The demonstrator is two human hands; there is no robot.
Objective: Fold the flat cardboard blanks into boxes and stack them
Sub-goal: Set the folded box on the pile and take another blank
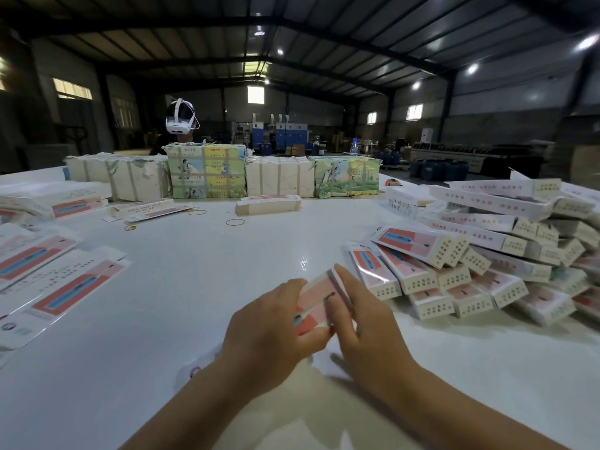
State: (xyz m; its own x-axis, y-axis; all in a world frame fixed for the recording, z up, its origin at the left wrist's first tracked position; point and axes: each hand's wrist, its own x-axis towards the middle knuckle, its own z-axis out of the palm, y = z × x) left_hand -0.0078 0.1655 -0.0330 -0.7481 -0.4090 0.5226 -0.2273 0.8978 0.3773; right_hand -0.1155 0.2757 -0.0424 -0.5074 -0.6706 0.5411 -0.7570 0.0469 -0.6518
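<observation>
A pink, red and white cardboard blank (316,300) is held just above the white table (201,287), near its front middle. My left hand (272,332) grips the blank's left side. My right hand (363,323) presses along its right edge, fingers stretched forward. The blank's near end is hidden by my hands. A heap of folded boxes (480,254) lies immediately to the right. Flat blanks (65,287) lie spread at the left.
Paper-wrapped bundles (207,172) line the table's far side, with a small stack of blanks (268,204) and rubber bands (235,222) in front. A person wearing a white headset (180,120) sits behind the bundles. A water bottle (354,147) stands farther back.
</observation>
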